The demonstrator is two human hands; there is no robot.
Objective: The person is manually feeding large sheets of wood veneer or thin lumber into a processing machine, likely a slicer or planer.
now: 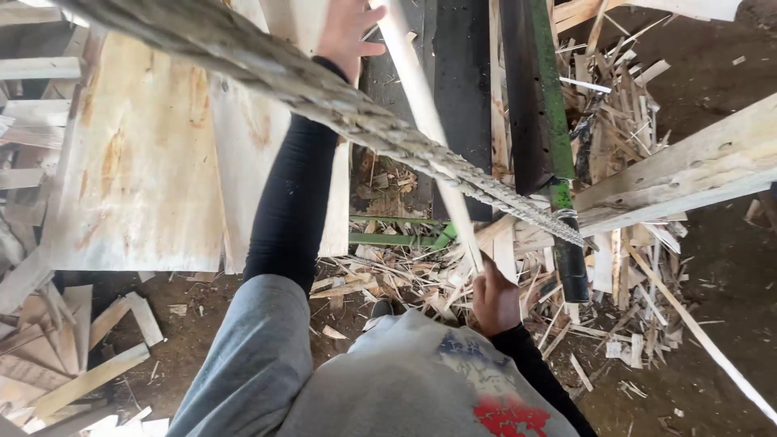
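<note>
Right hand [495, 301] clenched on a pale wooden strip [421, 113]; left hand [346, 32] (fingers spread) rests released on plywood sheets [154, 162], above scattered offcuts [405, 283].

Soft, even daylight filled the scene, brightest on the pale plywood sheets [137, 162], which looked slightly washed out. Shadows were faint and diffuse. The thick rope [324, 93] close to the lens was blurred, and straight boards bowed outward near the frame's edges.

Dirt floor [712, 243] strewn with wood scraps [615, 121] — daylight, stacked veneer sheets [137, 162] left.
</note>
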